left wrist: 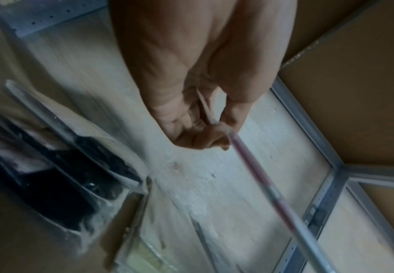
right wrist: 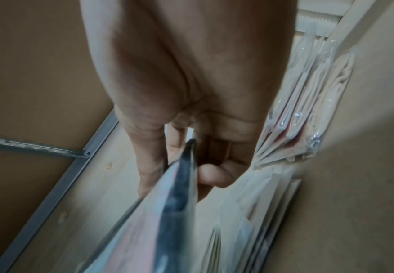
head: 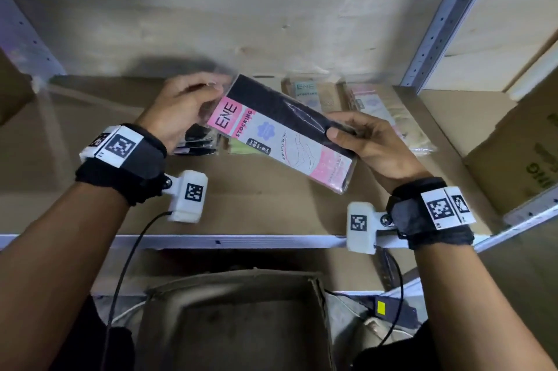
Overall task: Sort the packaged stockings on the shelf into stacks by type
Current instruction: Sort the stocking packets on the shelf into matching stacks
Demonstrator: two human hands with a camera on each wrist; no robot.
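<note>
A flat pack of black stockings [head: 280, 135] with a pink and white "ENE STOCKING" card hangs tilted above the cardboard-lined shelf [head: 256, 198]. My left hand [head: 193, 104] pinches its upper left end, seen edge-on as a thin strip [left wrist: 256, 177] leaving my left hand [left wrist: 212, 133]. My right hand [head: 356, 138] pinches its right edge between thumb and fingers; the same pack [right wrist: 168, 218] shows close in the right wrist view under my right hand [right wrist: 191, 162]. A stack of black packs [head: 199, 141] [left wrist: 74, 175] lies under my left hand. Beige packs [head: 389, 114] [right wrist: 308, 120] lie at the back right.
A green-carded pack [head: 244, 147] lies beside the black stack. A blue-labelled beige pack [head: 314, 92] sits at the back. A cardboard box [head: 519, 153] stands on the right, metal uprights [head: 447, 17] frame the shelf, and an open box [head: 235, 325] sits below.
</note>
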